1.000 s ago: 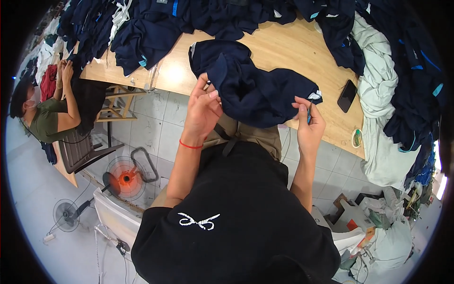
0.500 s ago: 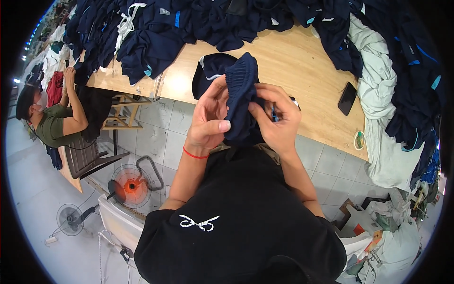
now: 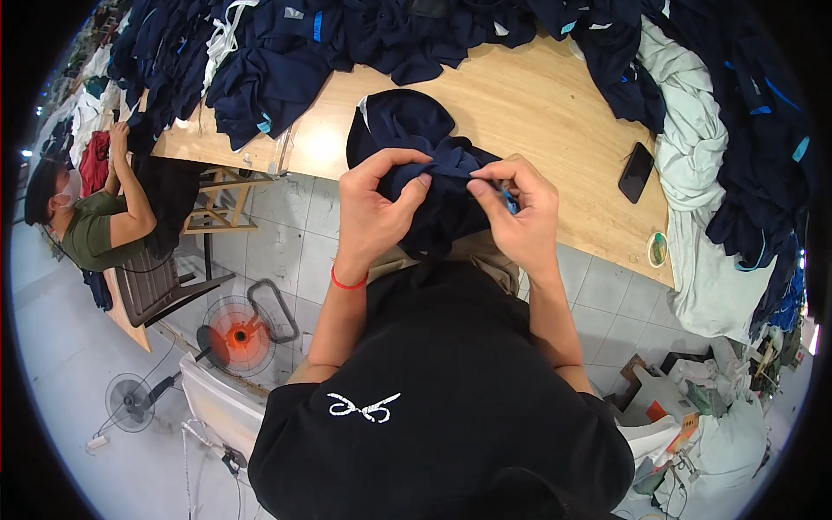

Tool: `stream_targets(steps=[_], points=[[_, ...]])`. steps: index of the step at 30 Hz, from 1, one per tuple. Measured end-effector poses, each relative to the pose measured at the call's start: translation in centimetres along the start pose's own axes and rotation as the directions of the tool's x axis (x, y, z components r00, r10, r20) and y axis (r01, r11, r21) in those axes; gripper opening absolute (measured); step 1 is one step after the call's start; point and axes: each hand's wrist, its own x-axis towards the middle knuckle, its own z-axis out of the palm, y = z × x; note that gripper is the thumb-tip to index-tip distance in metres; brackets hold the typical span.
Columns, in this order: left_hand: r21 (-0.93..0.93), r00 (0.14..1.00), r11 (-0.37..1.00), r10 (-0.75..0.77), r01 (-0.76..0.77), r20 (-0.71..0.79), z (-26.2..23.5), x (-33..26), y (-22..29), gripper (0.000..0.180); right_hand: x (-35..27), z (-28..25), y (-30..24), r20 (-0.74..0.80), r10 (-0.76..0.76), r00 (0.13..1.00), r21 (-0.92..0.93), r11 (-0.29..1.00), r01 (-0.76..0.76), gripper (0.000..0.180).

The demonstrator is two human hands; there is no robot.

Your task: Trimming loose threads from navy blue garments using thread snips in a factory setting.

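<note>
One navy garment (image 3: 438,217) hung over worktop's (image 3: 555,113) near edge, fold pinched between fingers of left hand (image 3: 377,204) and right hand (image 3: 527,217). Blue tool (image 3: 510,201) sat tucked in right hand; careless grip shift could have snagged cloth or dropped tool.

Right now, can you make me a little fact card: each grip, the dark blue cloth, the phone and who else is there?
Left grip: pinching the navy garment
Right grip: pinching the same garment, with a small blue object in it, kind unclear
Garment: bunched, partly on the wooden table, partly over its edge
Phone: black, on the table, to the right
Someone else: a person in a green top, at the left
</note>
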Motion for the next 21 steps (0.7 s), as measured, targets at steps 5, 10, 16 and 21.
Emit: stream_targets(steps=[5,10,16,21], points=[[0.121,0.992,0.992,0.011,-0.026,0.126,-0.6,0.2,0.1,0.013,0.1,0.4,1.3,-0.076,0.092,0.993,0.182,0.98,-0.077,0.011],[-0.056,0.896,0.998,-0.01,0.039,0.444,-1.4,0.4,0.0,0.018,-0.1,0.9,1.8,-0.074,0.207,0.976,0.228,0.956,-0.186,0.016],[-0.32,0.939,0.932,-0.054,0.169,0.339,0.0,-0.5,-0.3,0.022,-0.2,0.9,-0.1,-0.149,0.155,0.977,0.28,0.954,-0.109,0.018],[-0.003,0.94,1.0,-0.019,0.021,0.341,0.8,-2.0,-6.3,0.03,1.7,-0.8,-1.1,-0.276,0.129,0.952,0.272,0.961,-0.051,0.02]])
